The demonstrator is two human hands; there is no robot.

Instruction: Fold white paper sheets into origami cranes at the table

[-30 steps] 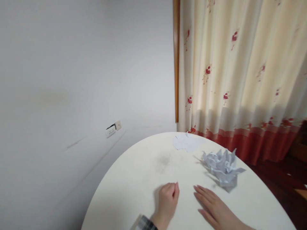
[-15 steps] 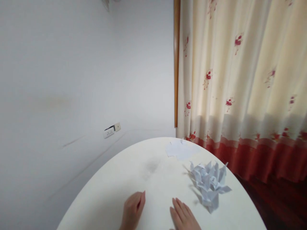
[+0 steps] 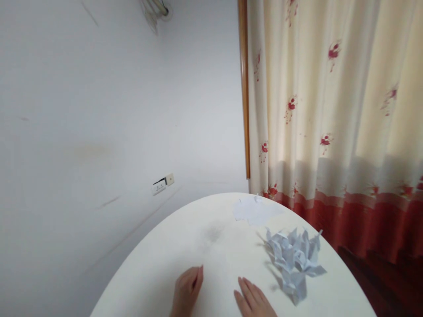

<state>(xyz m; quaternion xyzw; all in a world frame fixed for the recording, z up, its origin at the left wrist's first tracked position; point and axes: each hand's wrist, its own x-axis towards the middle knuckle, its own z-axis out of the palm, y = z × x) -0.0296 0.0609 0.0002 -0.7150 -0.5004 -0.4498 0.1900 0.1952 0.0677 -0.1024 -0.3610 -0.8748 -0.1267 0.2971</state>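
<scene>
On the one worktop [image 3: 165, 251], your left hand [image 3: 187, 289] has its fingers curled into a fist; I cannot tell if anything is inside. Your right hand [image 3: 255, 302] has its fingers extended, holding nothing. One cluster of folded papers [image 3: 288, 259], too overlapped to count, sits just right of it.

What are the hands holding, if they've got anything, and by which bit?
Nothing that I can see. The right hand is open with its fingers stretched out; the left hand is curled, its inside hidden.
</scene>
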